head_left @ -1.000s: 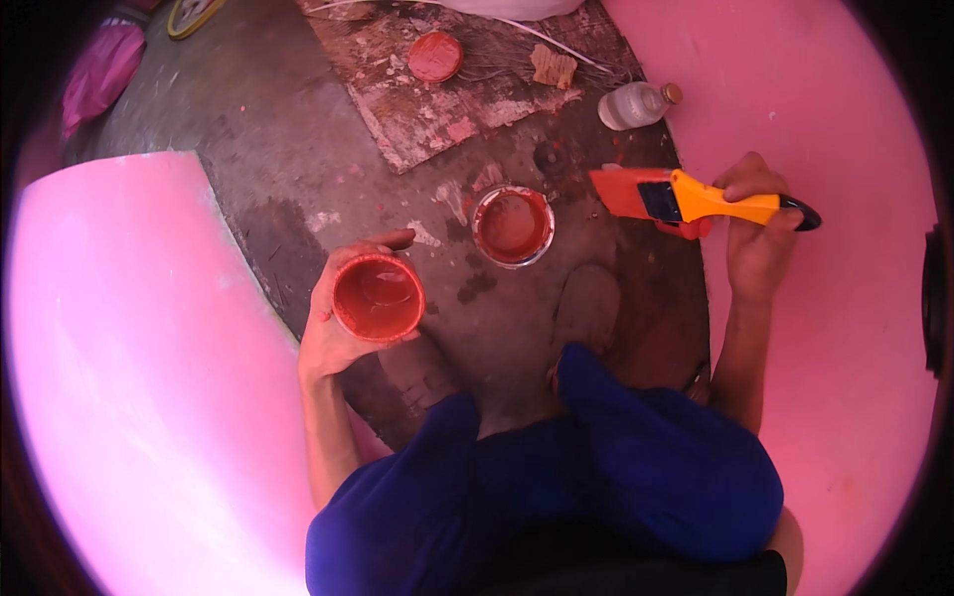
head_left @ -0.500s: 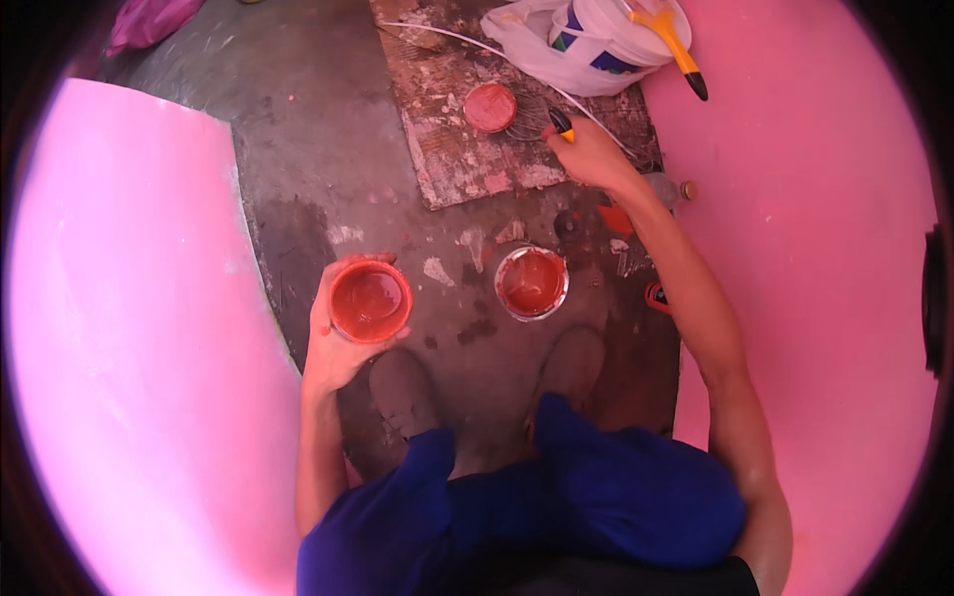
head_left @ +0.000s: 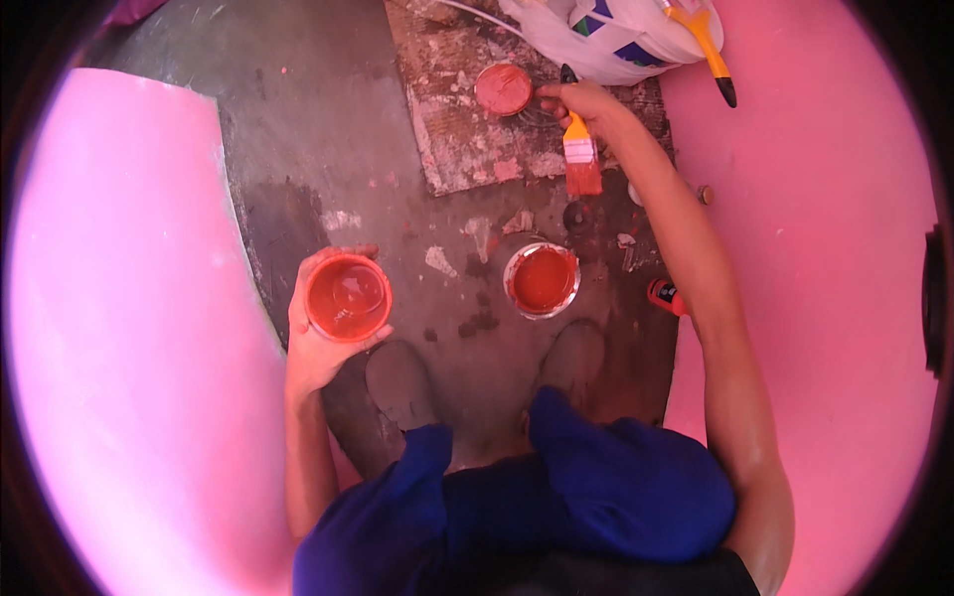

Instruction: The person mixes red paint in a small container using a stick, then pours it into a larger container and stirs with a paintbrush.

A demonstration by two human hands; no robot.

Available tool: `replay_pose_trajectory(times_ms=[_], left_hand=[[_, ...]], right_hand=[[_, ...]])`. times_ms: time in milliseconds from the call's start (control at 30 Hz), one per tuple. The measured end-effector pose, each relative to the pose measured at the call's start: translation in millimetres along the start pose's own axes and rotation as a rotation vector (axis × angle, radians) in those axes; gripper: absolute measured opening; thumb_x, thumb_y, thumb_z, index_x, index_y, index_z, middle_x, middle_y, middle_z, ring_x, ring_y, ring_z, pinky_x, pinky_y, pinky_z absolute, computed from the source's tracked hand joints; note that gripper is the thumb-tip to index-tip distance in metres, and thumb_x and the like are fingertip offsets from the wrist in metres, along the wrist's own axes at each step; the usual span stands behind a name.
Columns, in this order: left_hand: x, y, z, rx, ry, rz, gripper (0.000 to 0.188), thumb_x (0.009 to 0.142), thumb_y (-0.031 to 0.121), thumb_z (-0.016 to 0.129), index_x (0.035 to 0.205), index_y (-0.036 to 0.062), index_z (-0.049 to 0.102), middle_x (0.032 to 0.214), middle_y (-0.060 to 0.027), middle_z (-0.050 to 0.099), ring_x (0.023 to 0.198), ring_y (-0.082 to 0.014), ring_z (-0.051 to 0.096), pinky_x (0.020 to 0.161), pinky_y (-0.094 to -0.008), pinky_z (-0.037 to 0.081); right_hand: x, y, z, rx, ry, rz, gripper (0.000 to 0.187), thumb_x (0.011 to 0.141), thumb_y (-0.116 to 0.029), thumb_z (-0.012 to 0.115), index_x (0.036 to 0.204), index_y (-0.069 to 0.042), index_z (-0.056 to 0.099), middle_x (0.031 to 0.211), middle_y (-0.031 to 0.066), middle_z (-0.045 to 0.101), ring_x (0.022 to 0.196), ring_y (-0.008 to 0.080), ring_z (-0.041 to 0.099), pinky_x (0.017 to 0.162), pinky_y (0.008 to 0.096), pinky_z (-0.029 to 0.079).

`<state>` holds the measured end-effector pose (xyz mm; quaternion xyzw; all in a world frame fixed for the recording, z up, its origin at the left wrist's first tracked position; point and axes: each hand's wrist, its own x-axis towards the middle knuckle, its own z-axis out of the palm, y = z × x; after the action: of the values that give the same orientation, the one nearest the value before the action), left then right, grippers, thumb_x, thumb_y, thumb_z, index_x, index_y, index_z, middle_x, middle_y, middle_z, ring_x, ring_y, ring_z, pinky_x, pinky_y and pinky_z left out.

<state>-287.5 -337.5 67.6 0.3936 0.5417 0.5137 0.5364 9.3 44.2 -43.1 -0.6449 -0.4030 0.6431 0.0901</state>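
My left hand (head_left: 316, 348) is wrapped round a cup of red paint (head_left: 348, 298), held over the floor by my left foot. In front of my right foot stands an open can of red paint (head_left: 544, 280) with a pale, smeared rim. My right hand (head_left: 581, 104) grips a paintbrush (head_left: 583, 149) with a yellow handle and black end. Its red-coated bristles point back toward me, and the hand hides part of the handle. Beside my right fingertips is a round, red-smeared lid (head_left: 504, 89) on a paint-stained board; whether they touch it I cannot tell.
The stained board (head_left: 452, 164) lies on the dark floor. A white bucket (head_left: 646, 30) in a plastic bag stands at the far right, another yellow-handled brush (head_left: 711, 50) across it. A red bottle (head_left: 664, 295) lies by my right forearm. Pink panels (head_left: 139, 298) flank both sides.
My right hand has turned the brush, so its bristles now show pointing toward me, and its fingers reach to the lid. My left hand has shifted slightly left with the cup.
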Motion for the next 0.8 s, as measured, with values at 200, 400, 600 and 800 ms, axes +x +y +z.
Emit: replay_pose_trajectory(times_ms=[200, 400, 600, 800], left_hand=[[8.4, 2.1, 6.9, 0.021, -0.022, 0.012, 0.088, 0.067, 0.008, 0.101, 0.141, 0.0048, 0.052, 0.146, -0.0141, 0.060, 0.134, -0.0246, 0.059, 0.113, -0.0411, 0.049], [13.4, 8.0, 12.6, 0.049, -0.017, -0.010, 0.088, 0.067, 0.010, 0.101, 0.141, 0.0060, 0.054, 0.145, -0.0122, 0.061, 0.132, -0.0227, 0.060, 0.113, -0.0404, 0.049], [12.8, 2.1, 7.6, 0.141, -0.053, 0.014, 0.097, 0.066, 0.015, 0.102, 0.145, 0.0070, 0.047, 0.147, -0.0169, 0.059, 0.136, -0.0304, 0.057, 0.113, -0.0452, 0.049], [9.9, 0.7, 9.1, 0.081, -0.025, -0.024, 0.090, 0.066, 0.010, 0.101, 0.142, 0.0058, 0.051, 0.147, -0.0150, 0.059, 0.135, -0.0266, 0.058, 0.114, -0.0434, 0.048]], right_hand=[[-6.3, 0.8, -4.1, 0.004, 0.015, 0.032, 0.018, 0.095, -0.017, 0.079, 0.096, 0.000, 0.073, 0.081, 0.0036, 0.067, 0.057, 0.0082, 0.051, 0.045, 0.0242, 0.040], [0.2, 3.6, -4.6, 0.030, -0.037, 0.037, 0.024, 0.099, -0.022, 0.076, 0.114, -0.003, 0.073, 0.093, 0.0025, 0.070, 0.062, 0.0054, 0.050, 0.048, 0.0225, 0.041], [3.1, 1.8, -3.5, 0.035, -0.057, 0.034, 0.024, 0.098, -0.023, 0.080, 0.109, -0.004, 0.070, 0.094, 0.0020, 0.071, 0.062, 0.0040, 0.051, 0.048, 0.0222, 0.040], [-6.0, -3.5, 5.9, 0.051, -0.098, -0.006, 0.028, 0.097, -0.022, 0.080, 0.111, -0.003, 0.066, 0.096, 0.0031, 0.070, 0.062, 0.0043, 0.049, 0.048, 0.0222, 0.040]])
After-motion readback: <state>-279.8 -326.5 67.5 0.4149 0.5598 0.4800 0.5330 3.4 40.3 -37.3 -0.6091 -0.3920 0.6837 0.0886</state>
